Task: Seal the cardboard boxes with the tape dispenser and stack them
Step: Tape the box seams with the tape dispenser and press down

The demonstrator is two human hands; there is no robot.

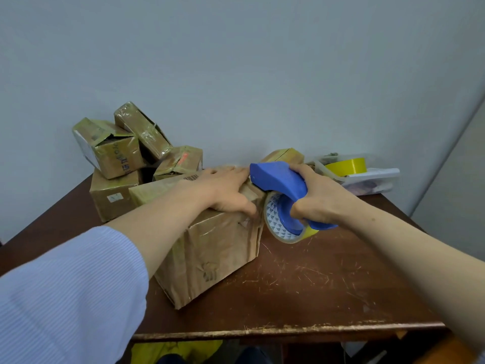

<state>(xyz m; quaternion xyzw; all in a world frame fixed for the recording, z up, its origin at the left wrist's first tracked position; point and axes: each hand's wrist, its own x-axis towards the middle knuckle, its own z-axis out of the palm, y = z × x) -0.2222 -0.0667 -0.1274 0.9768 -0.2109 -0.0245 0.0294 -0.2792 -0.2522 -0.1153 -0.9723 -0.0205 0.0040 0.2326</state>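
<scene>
Two hands: left hand (225, 190) presses flat on the worn brown cardboard box (217, 248), fingers straight; right hand (320, 198) grips the blue plastic tape dispenser (278, 179), fingers curled round its handle.
Dispenser: nose touching the box's top right corner.
Box: upright on the scratched dark wooden counter (315, 285).
Far left: several taped cardboard boxes (118, 153), heaped.
Far right: clear plastic tray (378, 179) holding a yellow tape roll (346, 166).

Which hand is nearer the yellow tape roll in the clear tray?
Right. The right hand, gripping the blue tape dispenser, is left of the yellow tape roll; the left hand rests on the brown cardboard box, farther left.
</scene>
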